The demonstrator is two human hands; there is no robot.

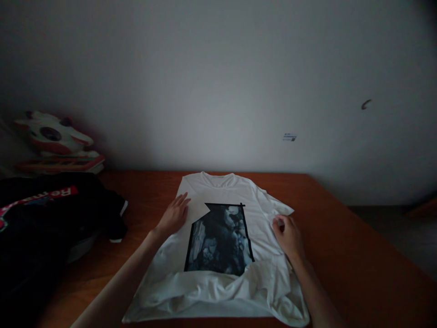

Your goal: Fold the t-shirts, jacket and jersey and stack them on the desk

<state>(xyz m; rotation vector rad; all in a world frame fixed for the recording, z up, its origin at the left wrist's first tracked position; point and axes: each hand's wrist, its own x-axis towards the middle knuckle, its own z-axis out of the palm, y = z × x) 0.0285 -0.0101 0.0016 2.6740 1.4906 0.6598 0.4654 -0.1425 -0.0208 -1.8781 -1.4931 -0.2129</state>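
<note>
A white T-shirt (262, 237) with a dark printed picture on its front lies spread on the brown table, collar toward the wall. Its lower hem is bunched into folds on the near side. My left hand (173, 215) rests flat on the shirt's left side near the shoulder, fingers stretched out. At the right edge, below the right sleeve, my right hand (288, 234) has its thumb and forefinger curled together against the cloth. Whatever fabric it pinches there is hard to make out. The left sleeve is not visible, partly behind my left hand.
Dark clothing (92, 200) with a red lettered strip is heaped on the left of the wooden tabletop (341, 255). Behind it, a cow-like toy (56, 136) sits above a flat red-edged item (64, 163). A pale wall (218, 91) with a hook (366, 104) borders the far edge.
</note>
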